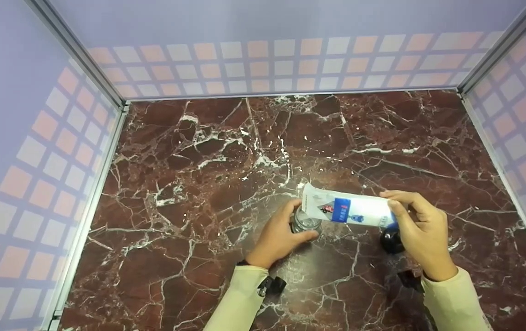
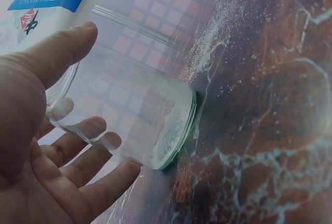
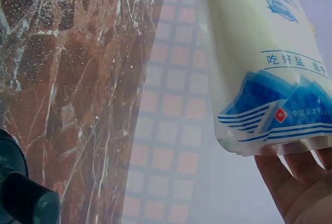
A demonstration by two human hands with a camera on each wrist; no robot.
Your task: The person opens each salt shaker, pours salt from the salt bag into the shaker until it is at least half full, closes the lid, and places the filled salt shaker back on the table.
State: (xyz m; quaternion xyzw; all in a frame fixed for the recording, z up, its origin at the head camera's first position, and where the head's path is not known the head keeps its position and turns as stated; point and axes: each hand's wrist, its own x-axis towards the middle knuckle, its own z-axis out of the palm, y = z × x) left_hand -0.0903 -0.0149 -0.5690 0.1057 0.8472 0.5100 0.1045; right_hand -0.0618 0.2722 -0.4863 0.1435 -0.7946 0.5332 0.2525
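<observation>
A clear glass jar (image 1: 308, 224) stands on the marble-patterned table, with my left hand (image 1: 281, 234) curled round its side. In the left wrist view a layer of white salt (image 2: 168, 136) lies at the bottom of the jar. My right hand (image 1: 421, 227) grips one end of a white and blue bag of sea salt (image 1: 364, 211). The bag is held nearly level, its other end over the jar's mouth. In the right wrist view the fingers (image 3: 282, 182) hold the bag's bottom edge, and the bag looks well filled.
A shiny black round object (image 1: 391, 241) with a knob-like part sits on the table below the right hand. White grains (image 2: 207, 47) are scattered on the table near the jar. Panels with a tile pattern (image 1: 285, 66) wall in the back and both sides.
</observation>
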